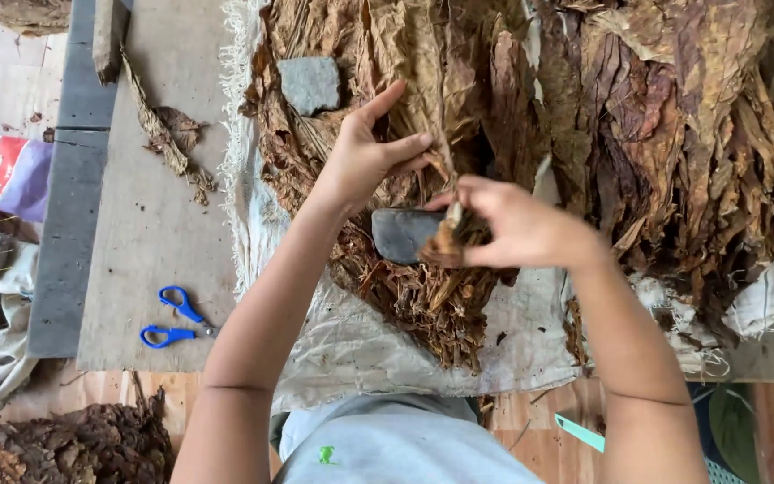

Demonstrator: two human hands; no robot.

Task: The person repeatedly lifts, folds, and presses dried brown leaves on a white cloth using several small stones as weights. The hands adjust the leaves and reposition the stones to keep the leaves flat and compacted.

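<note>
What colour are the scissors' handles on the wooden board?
Bright blue. The scissors lie on the board in the head view.

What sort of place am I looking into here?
Probably a small hand workshop for sorting dried leaves, perhaps tobacco. A heap of dried brown leaves lies on a cloth, with stones as weights and blue-handled scissors on a wooden board.

Both bare forearms reaching forward from the lower edge, converging toward the middle. Left hand (365, 157) raised, wrist bent, fingers spread with thumb and forefinger pinched together. Right hand (517, 224) lower, palm down, fingers curled shut in a pinching grip.
</note>
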